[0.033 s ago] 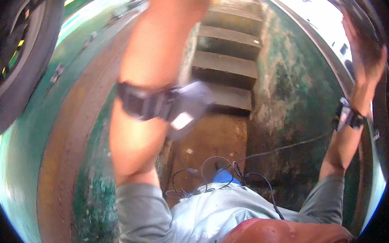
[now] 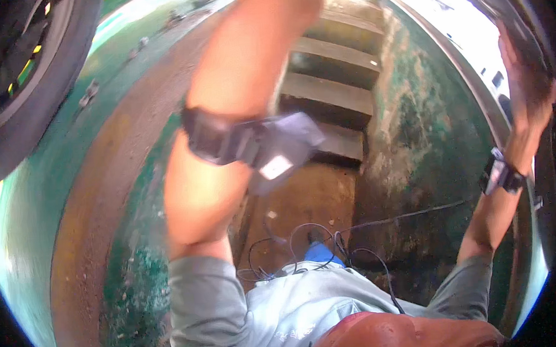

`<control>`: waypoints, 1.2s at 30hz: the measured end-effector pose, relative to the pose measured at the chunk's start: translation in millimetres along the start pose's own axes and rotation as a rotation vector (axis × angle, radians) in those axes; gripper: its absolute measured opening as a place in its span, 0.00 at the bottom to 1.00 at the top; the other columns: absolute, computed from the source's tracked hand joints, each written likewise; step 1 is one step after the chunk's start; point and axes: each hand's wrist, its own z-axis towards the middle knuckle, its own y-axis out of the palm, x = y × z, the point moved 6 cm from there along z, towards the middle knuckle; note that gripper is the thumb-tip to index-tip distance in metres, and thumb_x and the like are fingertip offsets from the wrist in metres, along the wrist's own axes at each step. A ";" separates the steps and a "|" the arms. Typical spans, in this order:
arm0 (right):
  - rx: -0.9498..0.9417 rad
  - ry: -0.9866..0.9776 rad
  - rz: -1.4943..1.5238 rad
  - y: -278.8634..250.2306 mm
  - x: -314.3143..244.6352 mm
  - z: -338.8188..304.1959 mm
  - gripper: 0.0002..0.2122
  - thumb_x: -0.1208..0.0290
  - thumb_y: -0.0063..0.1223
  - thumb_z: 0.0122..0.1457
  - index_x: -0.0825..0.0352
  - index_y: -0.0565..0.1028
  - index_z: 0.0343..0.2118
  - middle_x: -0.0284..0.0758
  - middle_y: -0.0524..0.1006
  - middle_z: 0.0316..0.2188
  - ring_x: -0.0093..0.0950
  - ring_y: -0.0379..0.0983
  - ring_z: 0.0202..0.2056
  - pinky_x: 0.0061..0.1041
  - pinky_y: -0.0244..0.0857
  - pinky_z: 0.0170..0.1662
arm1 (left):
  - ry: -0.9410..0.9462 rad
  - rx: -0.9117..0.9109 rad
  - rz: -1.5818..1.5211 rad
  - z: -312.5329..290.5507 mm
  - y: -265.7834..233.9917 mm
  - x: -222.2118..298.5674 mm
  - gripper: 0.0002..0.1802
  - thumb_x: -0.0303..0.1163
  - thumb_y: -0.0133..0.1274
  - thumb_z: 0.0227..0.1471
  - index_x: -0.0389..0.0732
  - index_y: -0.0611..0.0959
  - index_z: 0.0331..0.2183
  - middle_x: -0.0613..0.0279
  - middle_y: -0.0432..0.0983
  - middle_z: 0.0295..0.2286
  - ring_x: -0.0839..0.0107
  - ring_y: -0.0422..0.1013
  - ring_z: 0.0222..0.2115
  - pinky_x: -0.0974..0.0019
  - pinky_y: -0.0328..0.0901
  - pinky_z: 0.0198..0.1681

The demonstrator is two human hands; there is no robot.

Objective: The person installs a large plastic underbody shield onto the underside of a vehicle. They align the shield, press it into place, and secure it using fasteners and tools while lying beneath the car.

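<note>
My left arm rises to the top edge of the view, blurred, with a dark strap and a boxy device around it. Only the near part of my left hand shows at that edge; its fingers and whatever they touch are cut off. Over on the right, my right hand is raised with fingers stretched, against a dark, shiny curved surface. I cannot tell what that surface belongs to. A second strapped device sits on my right wrist.
I stand in a narrow pit with stained green walls. Concrete steps climb at its far end. A vehicle wheel stands on the upper left, beyond the brown pit edge. Thin dark cables hang around my waist.
The view has shifted slightly, so the steps and wheel sit a little further right. My left arm shows slightly further right; my right hand stays at the dark surface.
</note>
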 end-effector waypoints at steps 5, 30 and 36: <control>-0.127 0.033 -0.024 0.3 -11.2 17.5 0.44 0.52 0.51 0.64 0.75 0.42 0.72 0.59 0.39 0.73 0.52 0.35 0.74 0.46 0.29 0.76 | 0.035 0.072 -0.069 2.1 -13.7 21.7 0.34 0.57 0.64 0.54 0.31 0.86 0.41 0.59 0.79 0.34 0.69 0.78 0.36 0.67 0.78 0.36; -0.091 0.416 -0.303 -117.4 140.3 -105.3 0.15 0.57 0.56 0.68 0.67 0.80 0.44 0.39 0.79 0.40 0.25 0.75 0.38 0.22 0.68 0.40 | -0.417 0.373 0.101 -123.6 -33.4 -106.8 0.13 0.30 0.59 0.60 0.35 0.82 0.45 0.60 0.83 0.34 0.77 0.77 0.33 0.72 0.72 0.36; 0.348 0.822 -0.471 -95.9 217.2 -284.9 0.11 0.66 0.54 0.68 0.68 0.80 0.45 0.31 0.80 0.29 0.18 0.73 0.25 0.17 0.63 0.27 | -0.891 0.540 0.166 -325.3 -85.2 -160.7 0.10 0.24 0.51 0.59 0.36 0.83 0.42 0.66 0.78 0.25 0.80 0.71 0.24 0.74 0.67 0.29</control>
